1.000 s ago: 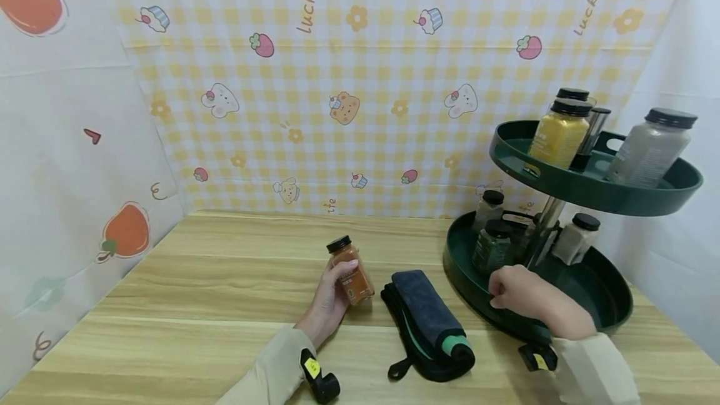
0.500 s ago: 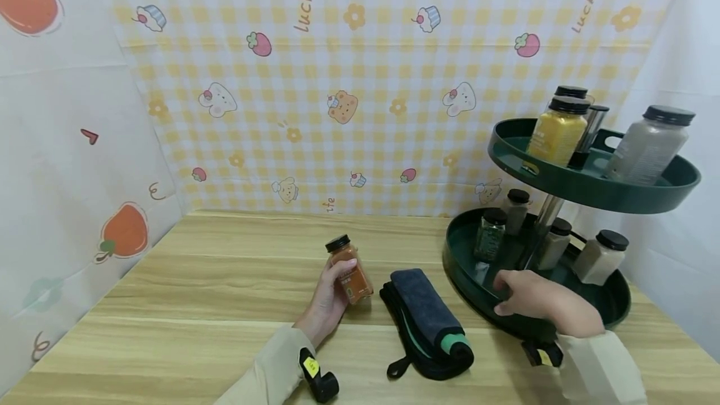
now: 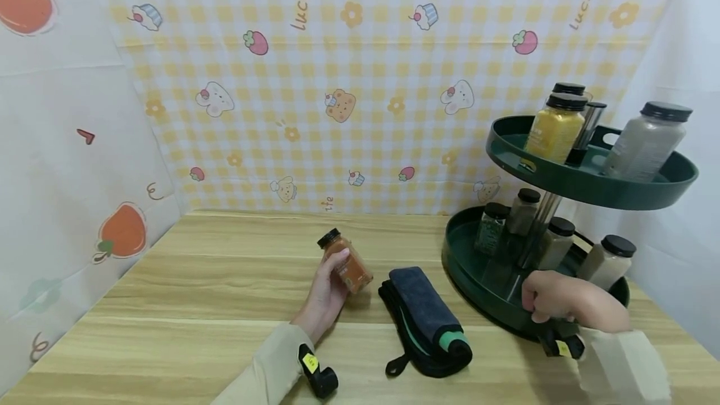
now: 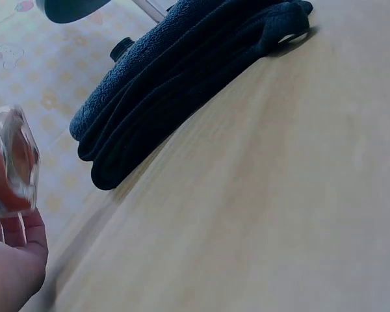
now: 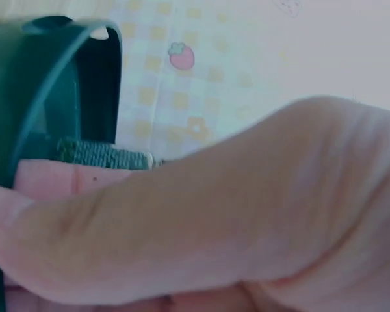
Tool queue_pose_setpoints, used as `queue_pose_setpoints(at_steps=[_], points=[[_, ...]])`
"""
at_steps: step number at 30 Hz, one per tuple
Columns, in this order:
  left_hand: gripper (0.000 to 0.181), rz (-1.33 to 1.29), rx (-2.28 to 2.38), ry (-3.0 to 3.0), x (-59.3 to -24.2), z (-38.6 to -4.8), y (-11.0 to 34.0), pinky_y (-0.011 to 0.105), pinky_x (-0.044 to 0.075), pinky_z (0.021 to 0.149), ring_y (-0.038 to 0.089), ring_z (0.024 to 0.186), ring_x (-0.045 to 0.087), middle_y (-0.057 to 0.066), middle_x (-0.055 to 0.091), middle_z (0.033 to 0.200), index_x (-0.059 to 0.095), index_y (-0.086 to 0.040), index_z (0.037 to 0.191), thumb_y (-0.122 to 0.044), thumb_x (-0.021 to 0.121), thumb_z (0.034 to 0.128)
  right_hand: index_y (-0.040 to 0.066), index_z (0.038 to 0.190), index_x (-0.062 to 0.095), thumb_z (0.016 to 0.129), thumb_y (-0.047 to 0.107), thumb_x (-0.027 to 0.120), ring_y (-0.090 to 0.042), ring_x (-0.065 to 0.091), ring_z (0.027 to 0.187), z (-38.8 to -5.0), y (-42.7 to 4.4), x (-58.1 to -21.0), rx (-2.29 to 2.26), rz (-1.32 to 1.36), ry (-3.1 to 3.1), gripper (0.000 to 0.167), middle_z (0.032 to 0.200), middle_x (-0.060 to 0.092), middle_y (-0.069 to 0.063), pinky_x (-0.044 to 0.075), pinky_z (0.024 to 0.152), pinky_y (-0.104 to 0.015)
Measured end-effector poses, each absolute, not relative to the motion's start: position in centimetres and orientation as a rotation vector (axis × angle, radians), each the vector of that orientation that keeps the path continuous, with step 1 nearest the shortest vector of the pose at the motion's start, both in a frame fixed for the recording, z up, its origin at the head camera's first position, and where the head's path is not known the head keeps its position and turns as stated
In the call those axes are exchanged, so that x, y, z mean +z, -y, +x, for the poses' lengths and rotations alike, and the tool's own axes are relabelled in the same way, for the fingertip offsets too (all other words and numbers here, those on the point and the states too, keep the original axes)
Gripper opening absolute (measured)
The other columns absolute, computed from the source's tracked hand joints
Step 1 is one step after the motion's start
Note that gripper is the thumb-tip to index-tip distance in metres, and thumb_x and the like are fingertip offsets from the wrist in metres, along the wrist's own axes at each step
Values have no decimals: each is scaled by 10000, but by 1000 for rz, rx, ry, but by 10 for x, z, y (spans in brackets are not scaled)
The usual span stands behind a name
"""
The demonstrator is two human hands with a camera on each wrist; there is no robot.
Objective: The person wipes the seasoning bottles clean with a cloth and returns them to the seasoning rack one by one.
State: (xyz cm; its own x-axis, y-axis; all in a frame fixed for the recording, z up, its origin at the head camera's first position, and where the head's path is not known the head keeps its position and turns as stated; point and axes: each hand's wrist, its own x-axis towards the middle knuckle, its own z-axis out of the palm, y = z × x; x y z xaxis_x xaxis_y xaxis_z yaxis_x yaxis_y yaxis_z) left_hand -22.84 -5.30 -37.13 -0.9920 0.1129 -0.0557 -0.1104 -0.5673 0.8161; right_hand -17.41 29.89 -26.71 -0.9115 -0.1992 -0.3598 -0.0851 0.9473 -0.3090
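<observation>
A glass spice jar point(image 3: 350, 267) of orange-brown powder with a black lid leans in my left hand point(image 3: 324, 297), held above the table. In the left wrist view the jar's clear base point(image 4: 16, 162) shows at the left edge. My right hand point(image 3: 576, 300) has its fingers curled at the front rim of the lower green tray point(image 3: 471, 291) of a two-tier turntable rack. The right wrist view has thumb and fingers pinching the tray's green rim point(image 5: 42, 107). On that tray stand a green-flecked herb jar point(image 3: 490, 232), a grey-brown jar point(image 3: 523, 214) and paler jars behind my right hand.
A folded dark grey towel point(image 3: 424, 311) with green trim lies between my hands. The upper tray point(image 3: 596, 183) carries a yellow-powder jar point(image 3: 554, 133), a grey-powder jar point(image 3: 647, 142) and others behind. A patterned cloth point(image 3: 337, 49) stands behind the table.
The lower tray has turned, carrying its jars rightward round the post. My right hand opened a little, then curled again and moved right. My left hand has tilted its jar further left.
</observation>
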Motion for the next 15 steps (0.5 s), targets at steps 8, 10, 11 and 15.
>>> queue_pose_setpoints(at_steps=[8,10,11,15], points=[[330,7,2710,-1407,-354,-225,35,240,395,787,80,818,517,-60,600,912,489,-145,1130,-326,593,875,53,739,582,745,-67,676,-152,434,654,-180,-284,-269,-386,-422,-2802,152,741,510,0,420,591,-291],[347,4,2717,-1425,-348,-223,26,228,414,746,76,776,525,-52,610,887,502,-127,1128,-325,614,866,52,734,578,752,-49,681,-151,434,653,-181,-279,-271,-395,-451,-2828,146,733,511,-1,418,594,-292],[362,8,2719,-1437,-344,-223,22,221,428,728,74,768,533,-46,612,888,503,-117,1139,-319,621,864,50,736,576,755,-46,679,-151,434,652,-181,-276,-272,-399,-462,-2838,142,734,510,-4,416,593,-291],[439,36,2737,-1458,-331,-221,0,210,478,670,84,772,566,-4,602,953,484,-84,1204,-275,661,850,45,751,570,761,-38,677,-149,435,645,-184,-267,-276,-398,-485,-2873,136,728,503,-14,414,593,-289]])
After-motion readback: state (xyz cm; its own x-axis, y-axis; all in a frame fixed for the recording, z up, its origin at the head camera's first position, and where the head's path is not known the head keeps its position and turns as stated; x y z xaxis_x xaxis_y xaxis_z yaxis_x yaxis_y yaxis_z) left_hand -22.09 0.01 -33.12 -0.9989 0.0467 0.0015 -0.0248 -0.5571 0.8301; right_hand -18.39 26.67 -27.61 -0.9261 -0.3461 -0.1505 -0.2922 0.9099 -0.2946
